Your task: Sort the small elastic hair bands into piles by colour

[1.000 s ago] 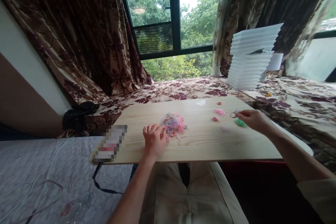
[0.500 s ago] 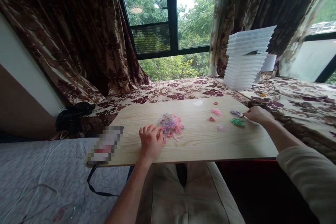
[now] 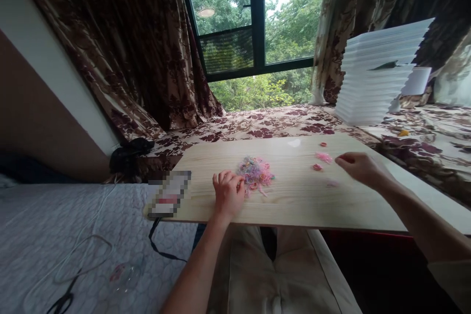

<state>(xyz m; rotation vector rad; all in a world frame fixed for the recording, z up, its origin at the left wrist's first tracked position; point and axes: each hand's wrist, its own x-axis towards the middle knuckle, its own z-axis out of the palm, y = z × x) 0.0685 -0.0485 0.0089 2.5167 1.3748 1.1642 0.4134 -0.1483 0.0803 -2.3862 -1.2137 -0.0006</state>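
Observation:
A tangled pile of small pastel bands, apparently elastic hair ties (image 3: pixel 255 171), lies mid-board. At its left edge my left hand (image 3: pixel 228 194) rests with fingers bent and thumb and forefinger together; whatever they pinch is too small to make out. My right hand (image 3: pixel 358 168) is over the right side of the board, fingertips pinched beside a bright pink cluster (image 3: pixel 324 157). Anything in that pinch cannot be made out. Near it are a coral-red cluster (image 3: pixel 317 167), a small red one (image 3: pixel 323 144) and a pale pink one (image 3: pixel 332 183).
The wooden board (image 3: pixel 294 206) spans my lap. A blurred-out flat item (image 3: pixel 171 194) with a black strap lies on its left end. Behind stand a tall white pleated stack (image 3: pixel 375 78) and the window. A clear plastic item (image 3: pixel 125 277) and cables lie on the bedding.
The view has swung left, shifting everything rightward. My right hand has moved left from beside the purple cluster to the pink one, and now hides the purple and green clusters. My left hand stays at the pile.

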